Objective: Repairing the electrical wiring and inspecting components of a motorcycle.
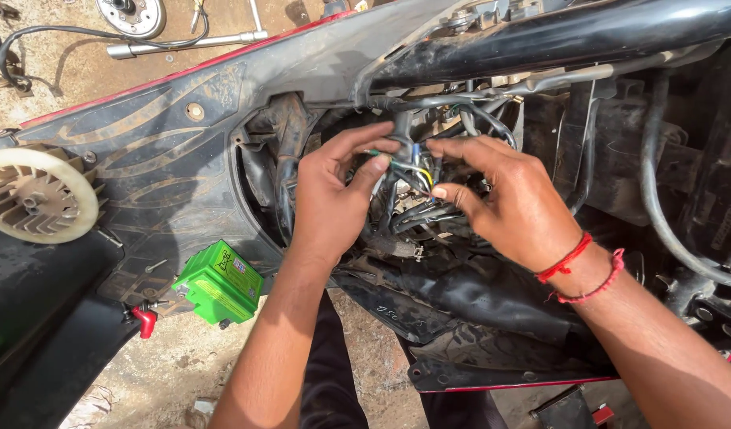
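Both hands reach into an opening in a scooter's black body panel (167,151), where a bundle of coloured wires (413,171) hangs among black cables. My left hand (333,191) pinches thin green and white wires between thumb and fingers. My right hand (500,199), with red threads around its wrist, holds yellow and blue wires from the same bundle with its fingertips. The two hands almost touch at the wires. A black frame tube (556,36) runs above them.
A green box-shaped battery (218,284) with a red terminal cap (145,320) sits by the panel's lower left. A cream cooling fan wheel (36,195) lies at the left. On the sandy ground at top left are a metal socket wrench (183,44), a round part (131,16) and cables.
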